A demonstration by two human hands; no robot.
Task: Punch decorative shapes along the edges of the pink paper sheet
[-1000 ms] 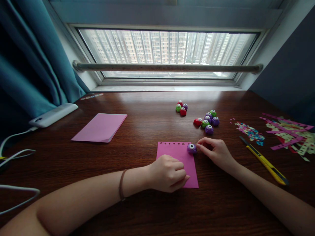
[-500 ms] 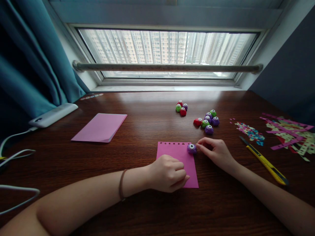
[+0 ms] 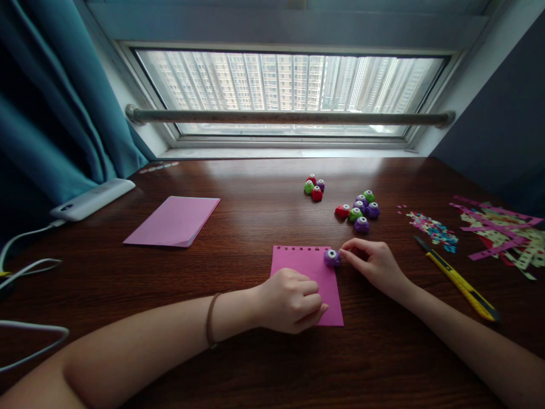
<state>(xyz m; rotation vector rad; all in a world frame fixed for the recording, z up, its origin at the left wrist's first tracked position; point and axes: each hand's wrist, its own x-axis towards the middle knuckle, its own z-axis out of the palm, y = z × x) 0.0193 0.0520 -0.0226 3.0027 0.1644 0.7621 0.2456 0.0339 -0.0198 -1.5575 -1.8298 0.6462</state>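
Observation:
A bright pink sheet of paper (image 3: 304,266) lies on the table with a row of small star-shaped holes along its far edge. My left hand (image 3: 289,301) rests on it, fingers curled into a fist, and covers its near left part. At the far right corner of the sheet sits a purple craft punch (image 3: 331,258), a star showing on its white top. The thumb and fingertips of my right hand (image 3: 370,261) are pinched together at the punch's right side.
Several red, green and purple punches (image 3: 361,224) stand farther back. On the right lie a yellow utility knife (image 3: 462,284), confetti (image 3: 434,230) and paper strips (image 3: 502,227). Pink paper (image 3: 174,221), a white device (image 3: 93,199) and cables (image 3: 29,267) lie left.

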